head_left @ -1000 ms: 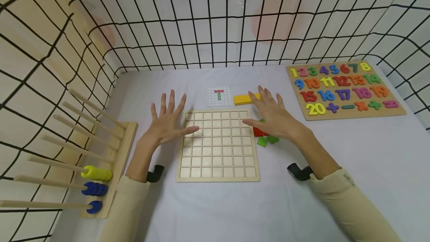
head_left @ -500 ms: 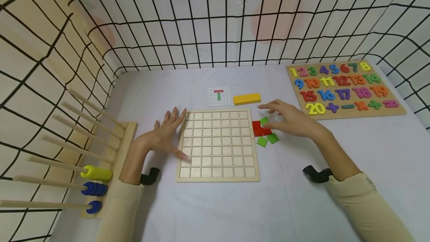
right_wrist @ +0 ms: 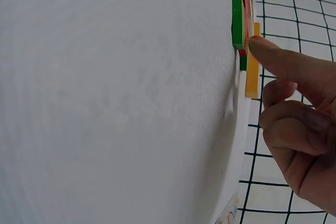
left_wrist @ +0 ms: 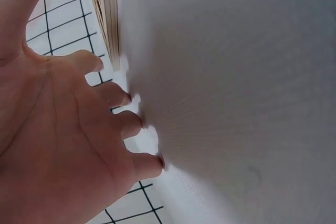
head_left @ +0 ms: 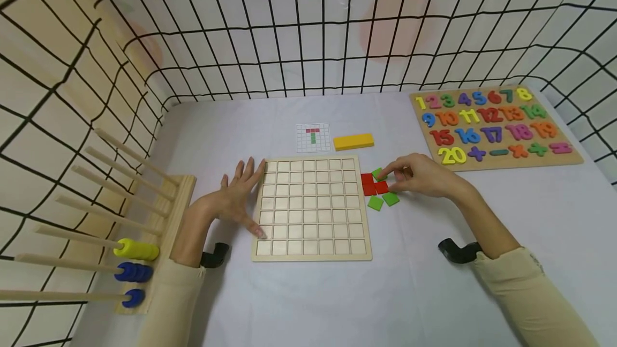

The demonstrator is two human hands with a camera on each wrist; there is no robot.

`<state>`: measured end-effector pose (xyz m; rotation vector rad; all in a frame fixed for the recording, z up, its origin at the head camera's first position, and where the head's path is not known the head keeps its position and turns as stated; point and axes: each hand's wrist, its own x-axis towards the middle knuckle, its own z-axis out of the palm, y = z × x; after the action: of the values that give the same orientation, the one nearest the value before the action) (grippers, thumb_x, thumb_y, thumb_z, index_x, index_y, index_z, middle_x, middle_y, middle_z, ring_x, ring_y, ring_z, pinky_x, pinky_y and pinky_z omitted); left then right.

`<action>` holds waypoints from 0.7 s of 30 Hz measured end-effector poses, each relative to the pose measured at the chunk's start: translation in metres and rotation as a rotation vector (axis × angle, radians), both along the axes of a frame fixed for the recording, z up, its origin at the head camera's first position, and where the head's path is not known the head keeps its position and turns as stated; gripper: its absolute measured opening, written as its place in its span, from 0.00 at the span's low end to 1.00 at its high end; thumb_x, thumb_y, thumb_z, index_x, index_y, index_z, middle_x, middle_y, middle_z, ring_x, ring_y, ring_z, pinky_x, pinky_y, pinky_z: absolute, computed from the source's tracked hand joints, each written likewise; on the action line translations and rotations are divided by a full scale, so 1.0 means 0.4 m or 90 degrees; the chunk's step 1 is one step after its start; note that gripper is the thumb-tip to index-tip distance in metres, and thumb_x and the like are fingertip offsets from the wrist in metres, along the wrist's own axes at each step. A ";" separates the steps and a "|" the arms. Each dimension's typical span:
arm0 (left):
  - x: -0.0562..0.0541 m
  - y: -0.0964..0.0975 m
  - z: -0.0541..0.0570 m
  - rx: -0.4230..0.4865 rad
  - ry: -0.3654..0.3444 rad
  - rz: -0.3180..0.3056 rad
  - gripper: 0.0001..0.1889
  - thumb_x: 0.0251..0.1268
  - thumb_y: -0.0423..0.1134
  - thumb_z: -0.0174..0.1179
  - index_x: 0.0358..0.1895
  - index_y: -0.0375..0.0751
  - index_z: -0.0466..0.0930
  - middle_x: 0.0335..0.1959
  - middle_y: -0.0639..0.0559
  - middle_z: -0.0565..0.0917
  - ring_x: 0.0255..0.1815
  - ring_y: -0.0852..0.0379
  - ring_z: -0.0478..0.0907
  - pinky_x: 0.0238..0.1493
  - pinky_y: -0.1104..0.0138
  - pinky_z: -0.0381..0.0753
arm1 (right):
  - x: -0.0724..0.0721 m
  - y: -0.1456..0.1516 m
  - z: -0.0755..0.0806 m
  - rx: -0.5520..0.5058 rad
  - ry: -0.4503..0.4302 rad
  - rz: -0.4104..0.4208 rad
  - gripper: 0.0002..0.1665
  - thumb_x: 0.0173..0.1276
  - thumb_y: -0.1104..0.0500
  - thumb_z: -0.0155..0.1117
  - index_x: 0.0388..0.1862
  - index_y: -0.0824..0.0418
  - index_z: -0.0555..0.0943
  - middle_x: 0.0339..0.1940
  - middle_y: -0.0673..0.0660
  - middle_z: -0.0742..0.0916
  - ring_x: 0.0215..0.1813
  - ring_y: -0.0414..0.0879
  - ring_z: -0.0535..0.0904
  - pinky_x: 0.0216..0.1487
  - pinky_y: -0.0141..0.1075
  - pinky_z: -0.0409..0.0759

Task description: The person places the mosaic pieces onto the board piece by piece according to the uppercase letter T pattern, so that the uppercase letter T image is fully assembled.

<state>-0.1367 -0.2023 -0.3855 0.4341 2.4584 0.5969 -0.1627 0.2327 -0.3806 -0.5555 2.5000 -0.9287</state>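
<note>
My left hand (head_left: pixel 233 202) spreads its fingers along the left side of a wooden grid board (head_left: pixel 312 210), thumb over the board's lower left edge. In the left wrist view that hand (left_wrist: pixel 68 124) has its fingertips down at the white cloth. At the board's right side my right hand (head_left: pixel 418 176) reaches over loose square tiles, index finger and thumb extended and apart, the other fingers curled. Its index fingertip is at a green tile (head_left: pixel 377 174); its thumb is near a red tile (head_left: pixel 382 188) and another green tile (head_left: pixel 391 198). No tile is visibly lifted.
A pattern card (head_left: pixel 313 138) and a yellow bar (head_left: pixel 353 142) lie behind the board. A number puzzle board (head_left: pixel 496 130) is at the back right. A wooden peg rack (head_left: pixel 178 197) with yellow and blue rings stands at left. Black wire mesh (head_left: pixel 308 42) encloses the table.
My left hand has come down and back onto the board's left edge. The right hand has drawn back from above the yellow bar and lowered to the tiles, its fingers closer together.
</note>
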 end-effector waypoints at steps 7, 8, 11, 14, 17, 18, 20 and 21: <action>0.004 -0.001 0.005 0.000 -0.004 -0.007 0.86 0.29 0.55 0.88 0.84 0.46 0.23 0.83 0.35 0.19 0.84 0.36 0.13 0.77 0.30 0.22 | -0.008 -0.005 0.000 0.030 -0.020 0.006 0.12 0.67 0.62 0.73 0.50 0.58 0.90 0.19 0.49 0.69 0.33 0.45 0.69 0.34 0.33 0.65; 0.004 0.000 0.005 -0.002 -0.004 -0.009 0.86 0.29 0.55 0.88 0.84 0.45 0.23 0.83 0.35 0.19 0.84 0.36 0.13 0.77 0.30 0.22 | -0.009 -0.006 0.000 0.034 -0.020 0.008 0.12 0.67 0.61 0.74 0.50 0.58 0.90 0.19 0.49 0.69 0.33 0.45 0.69 0.34 0.33 0.65; 0.004 0.002 0.004 -0.011 -0.005 -0.011 0.86 0.29 0.56 0.88 0.84 0.45 0.23 0.83 0.36 0.18 0.84 0.36 0.13 0.77 0.30 0.22 | -0.012 -0.013 -0.001 0.043 -0.014 0.013 0.13 0.66 0.60 0.75 0.50 0.58 0.90 0.19 0.49 0.70 0.34 0.45 0.69 0.34 0.33 0.65; 0.004 0.005 0.002 -0.016 -0.008 -0.013 0.86 0.30 0.55 0.88 0.84 0.44 0.23 0.82 0.35 0.18 0.84 0.36 0.13 0.77 0.29 0.22 | -0.016 -0.016 -0.004 0.046 -0.015 0.012 0.14 0.66 0.59 0.76 0.50 0.58 0.90 0.20 0.50 0.71 0.34 0.46 0.70 0.33 0.33 0.64; 0.004 0.006 0.002 -0.021 -0.012 -0.012 0.86 0.30 0.54 0.88 0.84 0.44 0.23 0.82 0.36 0.17 0.84 0.36 0.13 0.77 0.30 0.21 | -0.018 -0.015 -0.007 0.043 -0.020 0.006 0.14 0.66 0.59 0.76 0.50 0.58 0.90 0.22 0.51 0.73 0.36 0.47 0.70 0.33 0.34 0.65; 0.004 0.006 0.002 -0.022 -0.013 -0.012 0.86 0.30 0.54 0.88 0.84 0.44 0.23 0.82 0.36 0.17 0.84 0.36 0.13 0.77 0.30 0.21 | -0.019 -0.014 -0.008 0.041 -0.022 0.004 0.14 0.66 0.59 0.75 0.50 0.57 0.90 0.23 0.51 0.74 0.37 0.47 0.70 0.33 0.34 0.65; 0.004 0.005 0.003 -0.026 -0.014 -0.012 0.86 0.30 0.53 0.88 0.84 0.44 0.23 0.82 0.36 0.17 0.84 0.36 0.12 0.78 0.31 0.21 | -0.021 -0.010 -0.009 0.036 -0.029 0.002 0.14 0.67 0.58 0.75 0.50 0.57 0.90 0.24 0.51 0.74 0.37 0.47 0.71 0.34 0.34 0.66; 0.004 0.005 0.003 -0.026 -0.015 -0.012 0.86 0.29 0.53 0.88 0.84 0.44 0.23 0.82 0.36 0.16 0.83 0.37 0.12 0.78 0.31 0.21 | -0.021 -0.007 -0.009 0.032 -0.034 0.000 0.14 0.67 0.58 0.75 0.50 0.57 0.90 0.23 0.51 0.74 0.37 0.47 0.71 0.34 0.34 0.66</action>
<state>-0.1351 -0.2004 -0.3842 0.4313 2.4377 0.5392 -0.1713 0.2298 -0.3842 -0.5088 2.4684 -0.8677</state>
